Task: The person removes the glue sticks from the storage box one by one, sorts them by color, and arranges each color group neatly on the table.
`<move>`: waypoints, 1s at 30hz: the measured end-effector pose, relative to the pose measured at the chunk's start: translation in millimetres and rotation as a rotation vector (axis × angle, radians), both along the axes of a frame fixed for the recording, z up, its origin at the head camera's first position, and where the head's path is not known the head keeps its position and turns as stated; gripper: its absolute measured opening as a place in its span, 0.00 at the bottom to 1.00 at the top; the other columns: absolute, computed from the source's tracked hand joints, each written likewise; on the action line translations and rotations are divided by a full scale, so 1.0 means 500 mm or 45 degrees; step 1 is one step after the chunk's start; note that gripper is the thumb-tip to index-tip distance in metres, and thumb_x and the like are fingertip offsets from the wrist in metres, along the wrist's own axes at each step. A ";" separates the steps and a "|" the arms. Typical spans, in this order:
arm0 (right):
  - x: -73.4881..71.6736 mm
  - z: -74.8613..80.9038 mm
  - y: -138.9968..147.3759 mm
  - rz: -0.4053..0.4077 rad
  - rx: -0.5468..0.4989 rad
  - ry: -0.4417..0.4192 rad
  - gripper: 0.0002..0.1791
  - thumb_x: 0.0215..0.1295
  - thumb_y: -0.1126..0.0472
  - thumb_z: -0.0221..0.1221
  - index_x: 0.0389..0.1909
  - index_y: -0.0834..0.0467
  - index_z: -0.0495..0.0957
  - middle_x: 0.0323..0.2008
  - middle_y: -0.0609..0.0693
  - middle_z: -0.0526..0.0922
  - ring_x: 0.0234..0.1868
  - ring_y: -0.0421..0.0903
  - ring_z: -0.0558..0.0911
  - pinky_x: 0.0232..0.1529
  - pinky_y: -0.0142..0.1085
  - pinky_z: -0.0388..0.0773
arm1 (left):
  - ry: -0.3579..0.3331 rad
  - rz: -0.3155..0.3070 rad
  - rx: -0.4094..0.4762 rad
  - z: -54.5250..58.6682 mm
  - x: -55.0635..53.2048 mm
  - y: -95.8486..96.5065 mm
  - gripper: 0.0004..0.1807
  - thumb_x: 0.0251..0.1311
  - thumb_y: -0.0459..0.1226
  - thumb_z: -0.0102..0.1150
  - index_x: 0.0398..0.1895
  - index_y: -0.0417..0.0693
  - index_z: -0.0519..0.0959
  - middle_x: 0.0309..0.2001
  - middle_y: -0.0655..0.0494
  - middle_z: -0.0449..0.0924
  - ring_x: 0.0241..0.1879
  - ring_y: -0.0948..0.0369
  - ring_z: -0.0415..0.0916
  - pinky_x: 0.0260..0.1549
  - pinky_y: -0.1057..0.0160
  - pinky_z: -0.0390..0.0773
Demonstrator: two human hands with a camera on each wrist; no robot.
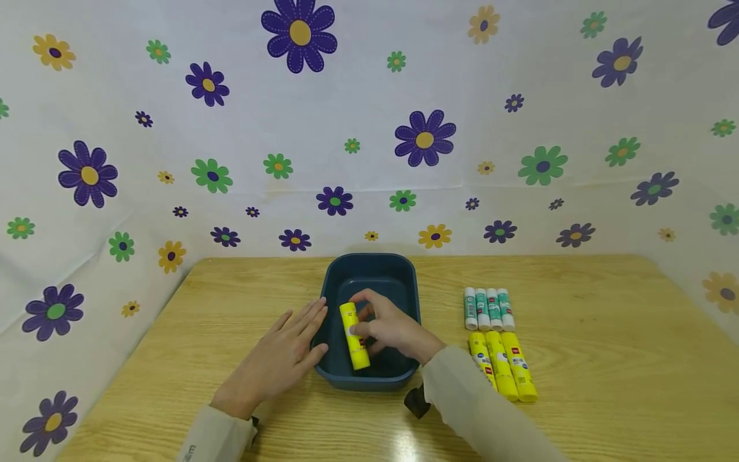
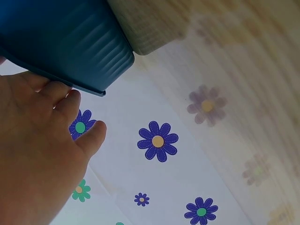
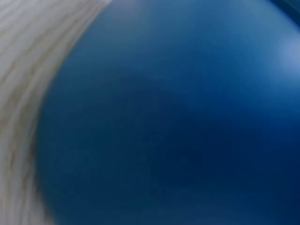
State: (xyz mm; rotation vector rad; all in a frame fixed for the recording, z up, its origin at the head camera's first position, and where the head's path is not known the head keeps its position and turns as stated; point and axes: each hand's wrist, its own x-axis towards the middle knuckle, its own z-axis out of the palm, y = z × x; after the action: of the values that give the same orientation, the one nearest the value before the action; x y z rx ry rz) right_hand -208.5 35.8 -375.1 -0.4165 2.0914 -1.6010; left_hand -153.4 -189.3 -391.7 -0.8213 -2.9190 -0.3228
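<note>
A dark blue plastic bin [image 1: 369, 385] stands on the wooden table, its open top facing up. Over its inside, my right hand [image 1: 395, 328] pinches a yellow glue stick [image 1: 349, 321] between thumb and fingers, the stick leaning slightly to the left at its top. My left hand [image 1: 283, 359] lies against the bin's left rim with fingers extended. In the left wrist view, those fingertips [image 2: 56, 89] touch the bin's edge [image 2: 89, 90]. Only the blurred blue bin wall [image 3: 164, 117] fills most of the right wrist view; the hand and stick are out of sight there.
Right of the bin, 3 yellow glue sticks [image 1: 502, 366] lie side by side, the leftmost partly covered by the right sleeve [image 1: 479, 398]. Beyond them is a row of several smaller white-and-green glue sticks [image 1: 489, 309]. A flower-printed cloth [image 1: 369, 115] hangs behind the table [image 1: 254, 289].
</note>
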 end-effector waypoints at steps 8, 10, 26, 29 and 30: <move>0.000 0.016 0.020 -0.056 0.015 0.046 0.26 0.66 0.73 0.61 0.64 0.65 0.68 0.52 0.62 0.73 0.41 0.55 0.82 0.31 0.48 0.87 | 0.001 -0.012 -0.002 0.003 -0.001 0.001 0.35 0.78 0.48 0.46 0.78 0.34 0.57 0.79 0.45 0.51 0.78 0.47 0.49 0.72 0.37 0.52; -0.003 0.018 0.025 -0.061 0.011 0.050 0.25 0.66 0.73 0.61 0.64 0.64 0.69 0.52 0.62 0.74 0.42 0.56 0.82 0.31 0.48 0.87 | -0.001 -0.015 -0.001 0.003 -0.001 0.001 0.35 0.78 0.48 0.45 0.78 0.34 0.56 0.79 0.45 0.51 0.78 0.48 0.49 0.72 0.37 0.52; -0.006 0.044 0.062 -0.088 -0.003 0.126 0.23 0.69 0.73 0.58 0.63 0.64 0.68 0.55 0.65 0.72 0.40 0.56 0.82 0.32 0.48 0.87 | 0.018 -0.006 0.012 -0.003 0.000 0.000 0.35 0.78 0.48 0.46 0.78 0.34 0.56 0.79 0.46 0.51 0.78 0.48 0.50 0.72 0.37 0.52; -0.006 0.048 0.073 -0.078 -0.011 0.137 0.23 0.70 0.73 0.58 0.64 0.64 0.67 0.56 0.66 0.71 0.41 0.56 0.82 0.33 0.48 0.87 | 0.017 -0.010 0.016 -0.003 -0.001 0.000 0.35 0.78 0.47 0.46 0.78 0.33 0.56 0.79 0.46 0.51 0.78 0.48 0.50 0.72 0.37 0.52; -0.007 0.049 0.077 -0.076 -0.012 0.141 0.24 0.70 0.73 0.58 0.64 0.64 0.67 0.56 0.66 0.71 0.41 0.56 0.82 0.33 0.48 0.87 | 0.018 -0.012 0.020 -0.003 -0.001 0.000 0.35 0.78 0.47 0.47 0.78 0.33 0.56 0.79 0.45 0.51 0.78 0.48 0.50 0.72 0.37 0.52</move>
State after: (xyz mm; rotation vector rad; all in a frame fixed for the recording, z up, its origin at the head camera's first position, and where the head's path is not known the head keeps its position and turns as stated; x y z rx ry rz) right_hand -211.9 74.1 -350.4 -0.4592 2.1986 -1.6569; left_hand -153.7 -189.3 -393.1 -0.8325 -2.8966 -0.3391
